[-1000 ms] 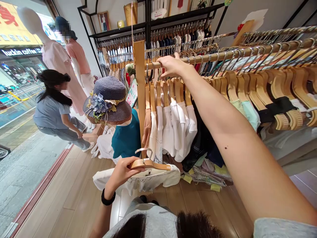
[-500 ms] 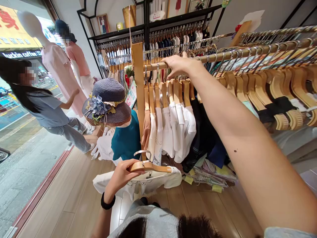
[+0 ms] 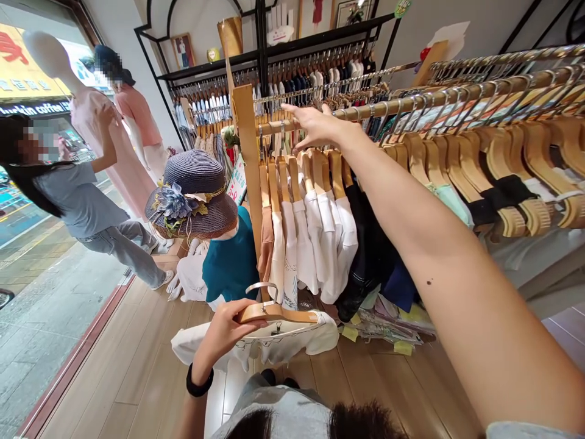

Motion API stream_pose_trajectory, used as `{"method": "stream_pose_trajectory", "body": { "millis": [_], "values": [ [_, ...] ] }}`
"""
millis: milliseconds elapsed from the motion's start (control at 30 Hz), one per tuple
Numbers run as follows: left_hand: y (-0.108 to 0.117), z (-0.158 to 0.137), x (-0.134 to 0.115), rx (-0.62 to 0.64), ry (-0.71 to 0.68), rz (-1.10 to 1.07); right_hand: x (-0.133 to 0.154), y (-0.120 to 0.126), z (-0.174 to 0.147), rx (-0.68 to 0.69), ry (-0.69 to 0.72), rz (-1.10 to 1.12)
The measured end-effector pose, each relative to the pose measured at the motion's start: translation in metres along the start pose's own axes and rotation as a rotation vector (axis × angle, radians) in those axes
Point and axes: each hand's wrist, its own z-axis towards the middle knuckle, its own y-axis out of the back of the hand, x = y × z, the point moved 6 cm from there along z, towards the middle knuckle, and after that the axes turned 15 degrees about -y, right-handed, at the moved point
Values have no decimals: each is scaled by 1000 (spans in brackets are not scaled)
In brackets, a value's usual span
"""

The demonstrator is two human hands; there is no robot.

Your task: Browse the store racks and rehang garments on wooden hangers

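Observation:
My left hand (image 3: 227, 326) is closed round one shoulder of a wooden hanger (image 3: 278, 313), held low in front of me with its metal hook up. A white top (image 3: 315, 335) with dark trim at the neckline hangs on it. Up at the clothes rail (image 3: 365, 111), my right hand (image 3: 320, 127) reaches over the hanger hooks, fingers spread and thumb pointing down. Whether it touches the rail or a hook I cannot tell. Below it hang several white tops (image 3: 315, 238), a brown garment (image 3: 266, 235) and black clothes (image 3: 365, 244) on wooden hangers.
A wooden post (image 3: 249, 152) holds the rail's left end. Beside it stands a teal-clothed form with a flowered hat (image 3: 194, 189). Left, a person (image 3: 91, 195) stands at a mannequin in a pink dress (image 3: 91, 116). Plastic-wrapped packs (image 3: 388, 329) lie under the rail.
My right hand's fingers have stretched further left along the rail. The left hand and its hanger stay nearly still. The person on the left has raised a hand to the mannequin's chest.

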Motion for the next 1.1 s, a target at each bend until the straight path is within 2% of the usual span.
{"method": "stream_pose_trajectory", "body": {
  "millis": [100, 233, 433, 767, 933, 1100],
  "values": [
    [1, 0, 1, 2, 6, 9, -16, 5, 0, 31, -45, -1],
    [1, 0, 1, 1, 13, 29, -31, 7, 1, -4, -85, -53],
    [-4, 5, 0, 18, 12, -15, -24, 3, -3, -58, -48, -36],
    [-3, 6, 4, 2, 39, 30, -47, 8, -1, 61, -114, -23],
    [-5, 9, 3, 10, 32, 33, -43, 10, -5, 27, -64, 28],
    [-7, 12, 2, 29, 12, 19, -39, 11, -12, 70, -78, 17]
  ]
}}
